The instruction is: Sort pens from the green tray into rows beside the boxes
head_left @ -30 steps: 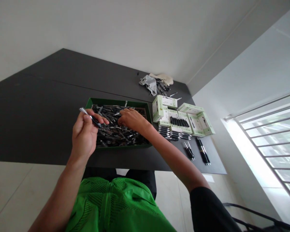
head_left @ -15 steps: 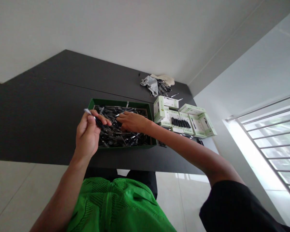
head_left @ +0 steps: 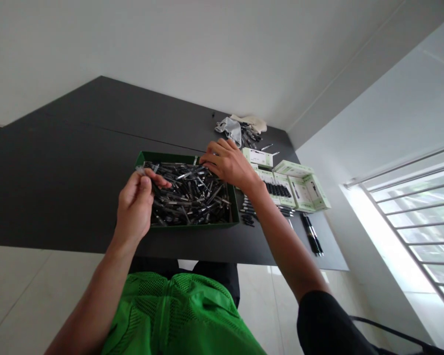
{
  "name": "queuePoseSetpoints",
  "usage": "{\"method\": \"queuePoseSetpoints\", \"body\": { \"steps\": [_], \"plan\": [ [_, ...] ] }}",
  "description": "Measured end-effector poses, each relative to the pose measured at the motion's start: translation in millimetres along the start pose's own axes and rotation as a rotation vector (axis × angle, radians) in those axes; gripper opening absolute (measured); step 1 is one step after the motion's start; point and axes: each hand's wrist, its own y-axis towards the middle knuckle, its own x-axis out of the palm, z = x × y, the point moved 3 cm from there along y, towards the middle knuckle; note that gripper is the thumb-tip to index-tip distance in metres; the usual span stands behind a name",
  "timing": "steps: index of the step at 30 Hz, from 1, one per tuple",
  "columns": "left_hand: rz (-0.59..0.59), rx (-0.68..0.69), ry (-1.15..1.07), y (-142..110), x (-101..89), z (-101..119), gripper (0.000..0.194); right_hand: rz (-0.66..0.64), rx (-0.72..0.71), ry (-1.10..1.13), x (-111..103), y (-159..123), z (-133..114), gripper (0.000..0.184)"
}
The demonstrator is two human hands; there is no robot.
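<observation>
A green box (head_left: 192,226) on the dark table is filled with a jumble of black and clear pens (head_left: 192,192). At the box's left end my left hand (head_left: 135,199) is closed around pens; clear ends stick out above the thumb. My right hand (head_left: 227,165) is over the back right corner of the box, back of the hand up and fingers bent together. What its fingertips hold, if anything, is hidden.
Right of the box stand white-and-green cartons (head_left: 305,190), one holding a row of black pens (head_left: 277,189). More pens (head_left: 248,217) lie in front of them, and two thick black cylinders (head_left: 312,236) farther right. Gloves (head_left: 231,129) lie at the back beside loose pens.
My right hand has lifted from the middle of the pens and moved right and back to the box's far corner. My left hand stays in place, its pens tilted slightly differently.
</observation>
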Motion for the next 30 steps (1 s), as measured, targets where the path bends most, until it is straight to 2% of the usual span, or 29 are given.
{"method": "queuePoseSetpoints", "body": {
  "steps": [3,6,11,18,24,30],
  "plan": [
    [-0.060,-0.051,0.139,-0.4,-1.0,-2.8,0.030,0.152,0.117,0.297,-5.3,-7.4,-14.6,0.017],
    [-0.145,-0.081,0.212,-1.3,-2.5,-5.8,0.031,0.303,0.176,0.568,-6.3,-9.1,-37.1,0.019],
    [-0.210,-0.102,0.253,-2.7,-5.1,-8.7,0.039,0.434,0.212,0.743,-8.8,-1.5,-61.9,0.019],
    [-0.284,-0.089,0.345,-1.8,1.6,-1.2,0.041,0.448,0.290,0.879,1.1,10.7,-63.7,0.022],
    [-0.294,-0.098,0.319,-1.2,7.0,3.3,0.033,0.451,0.291,0.863,3.7,12.7,-65.1,0.016],
    [-0.337,-0.072,0.353,-1.9,3.3,-1.7,0.032,0.407,0.252,0.818,8.6,15.8,-65.9,0.014]
  ]
}}
